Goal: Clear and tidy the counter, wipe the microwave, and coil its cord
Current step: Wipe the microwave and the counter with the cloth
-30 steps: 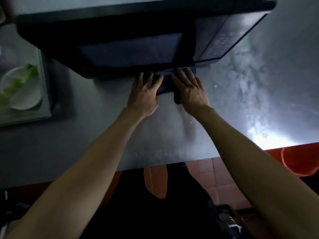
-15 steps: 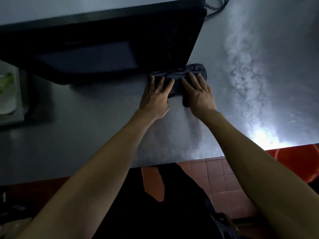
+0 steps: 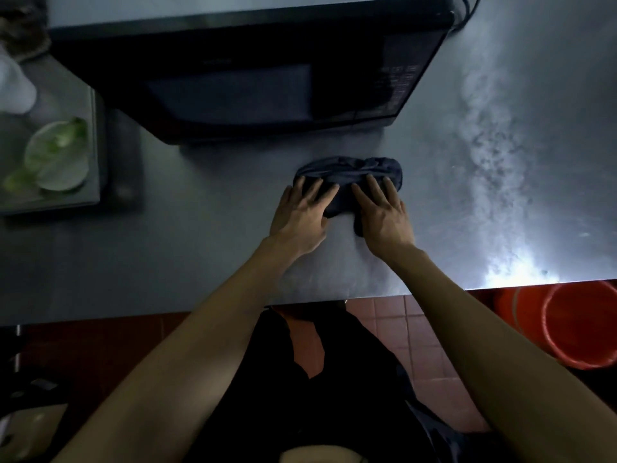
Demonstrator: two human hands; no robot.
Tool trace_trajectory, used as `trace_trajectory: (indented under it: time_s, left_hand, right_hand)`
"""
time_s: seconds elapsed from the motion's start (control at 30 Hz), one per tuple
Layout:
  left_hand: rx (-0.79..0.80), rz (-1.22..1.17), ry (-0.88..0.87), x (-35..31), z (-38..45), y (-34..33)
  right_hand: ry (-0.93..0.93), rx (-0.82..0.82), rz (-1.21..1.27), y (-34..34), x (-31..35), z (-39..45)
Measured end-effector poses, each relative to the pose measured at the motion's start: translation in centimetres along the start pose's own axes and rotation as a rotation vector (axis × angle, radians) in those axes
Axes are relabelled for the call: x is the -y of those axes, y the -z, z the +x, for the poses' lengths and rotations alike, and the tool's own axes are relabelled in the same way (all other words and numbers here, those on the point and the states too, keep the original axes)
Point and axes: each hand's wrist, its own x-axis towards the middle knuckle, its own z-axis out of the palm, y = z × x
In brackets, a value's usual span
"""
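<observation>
Far to the left of both hands, a shallow metal tray (image 3: 95,155) is seen on the counter (image 3: 200,248), and a pale plate (image 3: 55,162) with green leafy scraps is held in it. A whitish cup-like shape (image 3: 15,90) is made out beyond the plate, too blurred to be identified.

Beyond the hands, the black microwave (image 3: 253,78) is set on the counter, its dark door window turned toward the person and its keypad placed at its right end. A gap of bare steel is left between its front edge and the cloth.

The left hand (image 3: 298,218) is laid flat, palm down, with fingers straight and spread; its fingertips are pressed onto the left part of a dark bunched cloth (image 3: 350,170). The cloth is spread on the counter just ahead of both hands and partly under them. Just beside it, the right hand (image 3: 384,217) is laid in the same manner, fingers extended over the right part of the cloth. Nothing is grasped by either hand; the cloth is only pressed down.

Beyond and to the right of the right hand, a black cord (image 3: 467,11) is seen behind the microwave's right rear corner. Right of the hands, the counter is marked by pale cloudy streaks. Below the counter edge, near the right forearm, an orange bucket (image 3: 581,325) is stood on the red tiled floor (image 3: 394,319).
</observation>
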Motion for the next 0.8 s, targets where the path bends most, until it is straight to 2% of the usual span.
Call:
trace_trajectory:
  time_s: [0.27, 0.47, 0.57, 0.8]
  left_hand:
    - [-0.150, -0.011, 0.109, 9.8, -7.2, -0.4]
    - [-0.253, -0.053, 0.119, 15.5, -12.7, -1.3]
    - [-0.210, -0.072, 0.120, 16.6, -15.2, -1.7]
    - [-0.101, -0.133, 0.167, 13.5, -18.7, -2.6]
  right_hand:
    - [0.081, 0.068, -0.045, -3.0, 11.6, 0.1]
    - [0.110, 0.102, -0.029, -5.4, 18.6, -1.1]
    - [0.119, 0.102, -0.013, -6.2, 20.5, -2.7]
    - [0.134, 0.089, -0.001, -7.1, 20.2, -7.6]
